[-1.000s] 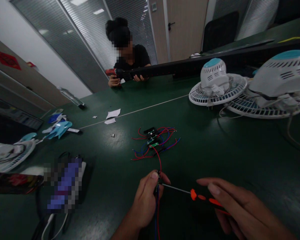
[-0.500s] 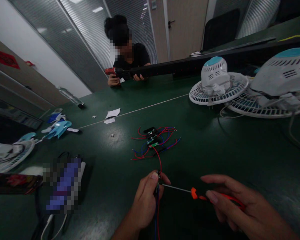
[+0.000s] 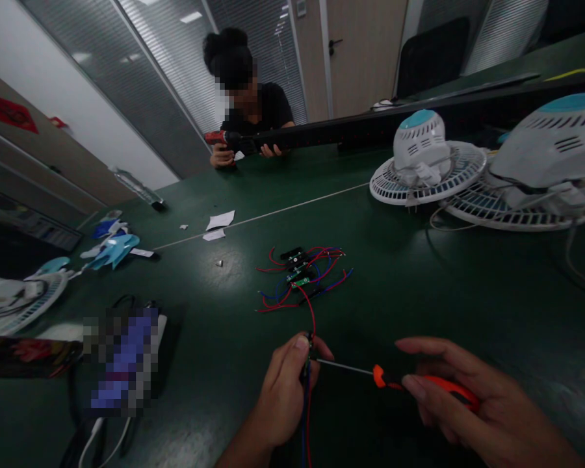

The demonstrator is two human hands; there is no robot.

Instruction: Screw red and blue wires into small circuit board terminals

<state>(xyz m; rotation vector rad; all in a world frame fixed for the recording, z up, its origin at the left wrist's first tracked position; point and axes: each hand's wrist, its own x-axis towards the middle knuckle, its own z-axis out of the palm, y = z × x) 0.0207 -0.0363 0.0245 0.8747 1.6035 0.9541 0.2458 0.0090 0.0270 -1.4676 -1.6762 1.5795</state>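
Note:
My left hand [image 3: 288, 383] pinches a small circuit board [image 3: 309, 354] held on edge, with red and blue wires [image 3: 307, 416] hanging from its lower end and a red one rising from the top. In my right hand [image 3: 468, 396] is a screwdriver [image 3: 380, 377] with an orange and black handle. Its thumb rests on the handle while the index finger is lifted off. The steel shaft points left, its tip at the board; the exact contact is too small to see. Just beyond lie several small green circuit boards [image 3: 299, 281] with red and blue wires.
Two white fan heads [image 3: 422, 156] rest face down at the right. A person across the green table [image 3: 185, 351] holds a red and black power drill [image 3: 219, 138] at a long black bar [image 3: 316, 135]. Paper scraps [image 3: 221, 220] and a plastic bottle [image 3: 136, 187] lie farther left.
The orange screwdriver handle has turned slightly in my right hand, whose fingers have shifted a little. My left hand and the board stay in place.

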